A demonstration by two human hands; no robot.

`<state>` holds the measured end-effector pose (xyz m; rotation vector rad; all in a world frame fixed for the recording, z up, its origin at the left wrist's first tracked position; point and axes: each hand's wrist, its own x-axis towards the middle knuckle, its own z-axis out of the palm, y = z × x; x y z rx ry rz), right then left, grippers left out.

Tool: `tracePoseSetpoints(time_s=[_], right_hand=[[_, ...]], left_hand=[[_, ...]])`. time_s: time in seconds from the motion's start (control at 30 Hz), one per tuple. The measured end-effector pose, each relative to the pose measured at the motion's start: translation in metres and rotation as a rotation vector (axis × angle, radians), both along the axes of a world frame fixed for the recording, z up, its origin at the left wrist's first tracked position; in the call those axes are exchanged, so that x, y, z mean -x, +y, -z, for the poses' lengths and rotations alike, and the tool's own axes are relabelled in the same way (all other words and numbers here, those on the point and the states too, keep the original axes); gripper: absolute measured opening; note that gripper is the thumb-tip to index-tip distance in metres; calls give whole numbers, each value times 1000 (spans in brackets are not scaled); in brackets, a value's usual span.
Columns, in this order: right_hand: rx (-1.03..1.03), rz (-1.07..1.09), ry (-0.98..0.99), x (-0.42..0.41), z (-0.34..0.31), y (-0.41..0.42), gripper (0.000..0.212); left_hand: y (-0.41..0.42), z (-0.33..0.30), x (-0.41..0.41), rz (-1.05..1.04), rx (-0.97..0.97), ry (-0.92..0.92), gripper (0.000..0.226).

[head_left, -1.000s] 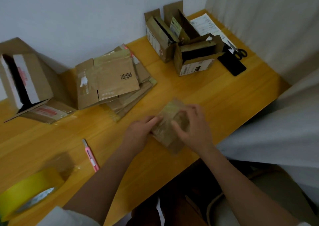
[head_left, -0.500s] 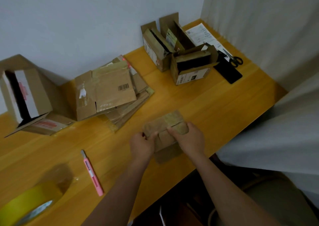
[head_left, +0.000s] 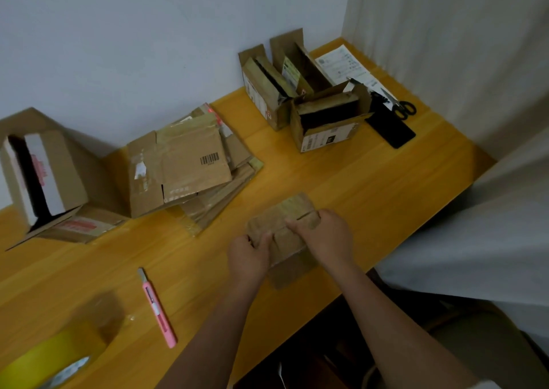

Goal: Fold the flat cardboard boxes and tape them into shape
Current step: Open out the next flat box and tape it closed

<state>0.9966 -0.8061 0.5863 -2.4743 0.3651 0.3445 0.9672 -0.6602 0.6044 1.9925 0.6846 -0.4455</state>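
Both hands, left hand and right hand, clamp the small box near the table front edge, flaps folded, untaped. Flat stack remains; tape roll unused.
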Motion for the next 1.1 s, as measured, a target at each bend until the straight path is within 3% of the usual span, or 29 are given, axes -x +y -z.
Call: tracePoseSetpoints(time_s=[0.2,0.37,0.47,0.57,0.7,0.87,1.0,1.1], right_hand=[[-140,4,25,-6,-2,-18,55],[-25,-21,88,-20,-8,-12,48],[117,-50,65,-21,-8,1,64],[173,-56,24,-21,-7,5,55],[98,-37,20,-20,-2,-7,52],[-82,148,-46,-13,-4,-9,50],[-21,123,-158,-4,-1,2,30],[-10,60,-167,-7,-2,0,35]], left_hand=[[0,10,-1,52,-109,-8,43],[-5,6,-9,-22,-65,71,39],[-9,0,-16,-141,-7,107,27],[-8,3,-16,-130,-85,85,35],[-8,14,-12,-102,-155,55,39],[-3,11,-10,-190,-44,43,38],[-11,1,-5,-202,-215,-26,36],[-15,1,-2,-131,-303,-65,49]])
